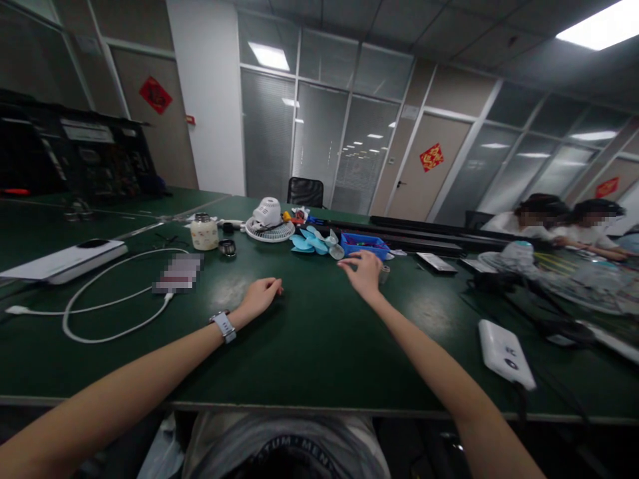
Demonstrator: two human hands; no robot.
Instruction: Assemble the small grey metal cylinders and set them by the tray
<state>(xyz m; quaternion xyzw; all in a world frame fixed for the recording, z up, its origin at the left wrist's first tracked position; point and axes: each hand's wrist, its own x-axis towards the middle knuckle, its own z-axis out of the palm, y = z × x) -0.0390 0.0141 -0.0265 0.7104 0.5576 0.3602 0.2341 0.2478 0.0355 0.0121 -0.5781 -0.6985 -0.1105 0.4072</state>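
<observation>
My left hand (260, 295) rests on the green table (309, 346) with its fingers curled in and nothing showing in them; a watch sits on that wrist. My right hand (364, 271) reaches forward with fingers spread, hovering just short of a blue tray (365, 245) and beside a small clear roll (383, 273). Light-blue fan blades (314, 241) lie left of the tray. A white fan grille with its motor (269, 223) sits behind them.
A white jar (204, 233) and a small metal ring (227, 248) stand at the left. A white cable (100, 299) loops near a white flat device (64, 261). A white power bank (505, 352) lies at the right. Two other people sit at the far right.
</observation>
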